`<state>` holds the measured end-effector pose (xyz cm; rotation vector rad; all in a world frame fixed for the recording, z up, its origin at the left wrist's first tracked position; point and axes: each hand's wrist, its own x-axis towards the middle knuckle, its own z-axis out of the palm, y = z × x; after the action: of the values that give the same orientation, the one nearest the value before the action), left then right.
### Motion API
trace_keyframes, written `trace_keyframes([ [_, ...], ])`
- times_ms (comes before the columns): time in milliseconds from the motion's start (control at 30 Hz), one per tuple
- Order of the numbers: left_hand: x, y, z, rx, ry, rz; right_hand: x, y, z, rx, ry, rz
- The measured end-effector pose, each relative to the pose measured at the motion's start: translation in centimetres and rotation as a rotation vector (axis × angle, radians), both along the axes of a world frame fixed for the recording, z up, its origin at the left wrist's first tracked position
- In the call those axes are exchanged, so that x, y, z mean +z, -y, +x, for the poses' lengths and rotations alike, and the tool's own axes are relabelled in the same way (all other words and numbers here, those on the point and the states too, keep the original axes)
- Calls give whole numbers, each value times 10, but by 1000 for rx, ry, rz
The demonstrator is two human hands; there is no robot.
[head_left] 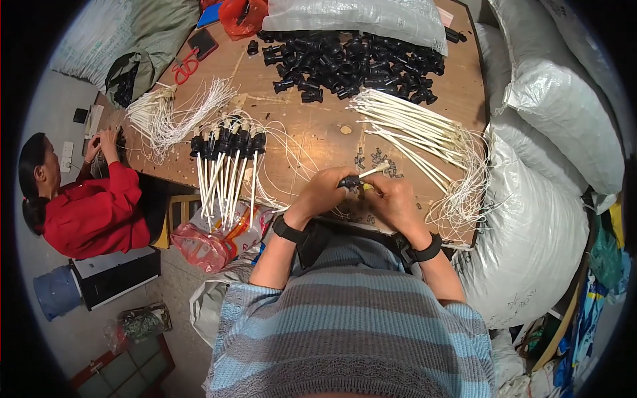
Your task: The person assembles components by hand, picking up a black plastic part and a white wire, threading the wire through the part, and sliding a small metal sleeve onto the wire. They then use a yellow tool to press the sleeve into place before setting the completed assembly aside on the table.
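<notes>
Near the table's front edge, my left hand (322, 194) is closed around a small black plastic fitting (349, 182). A white stick (373, 171) with a cream-coloured tip juts from the fitting toward the upper right, just above the fingers of my right hand (393, 199). Those fingers are pinched together close to the fitting, by a small yellow bit (367, 187); what they grip is mostly hidden. Small dark metal clips (378, 158) lie scattered just beyond my hands.
Loose black fittings (345, 63) are heaped at the back. White sticks with thin wires (411, 129) lie at right, and fitted ones (225, 149) hang over the front edge at left. Bulging white sacks (531, 225) crowd the right. A person in red (93, 205) works at left.
</notes>
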<state>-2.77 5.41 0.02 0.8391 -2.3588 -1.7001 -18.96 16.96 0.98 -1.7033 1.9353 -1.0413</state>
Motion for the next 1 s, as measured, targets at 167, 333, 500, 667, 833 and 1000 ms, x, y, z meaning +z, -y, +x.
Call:
trace_keyframes([
  [167,-5,-2,-1,-45,-26,-61,-3,-2,0,21,12,3],
  [333,19,-5,-3,-101,15,206,14,-7,4,223,108,108],
  [500,14,-13,-8,164,-246,-195,2,-10,3,47,-32,195],
  [667,14,-14,-5,159,-428,-447,3,-10,6,29,226,61],
  [833,0,-6,3,130,-426,-483,-7,-14,8,75,183,144],
  [1000,0,19,50,402,386,-471,-33,-24,-7,-188,283,98],
])
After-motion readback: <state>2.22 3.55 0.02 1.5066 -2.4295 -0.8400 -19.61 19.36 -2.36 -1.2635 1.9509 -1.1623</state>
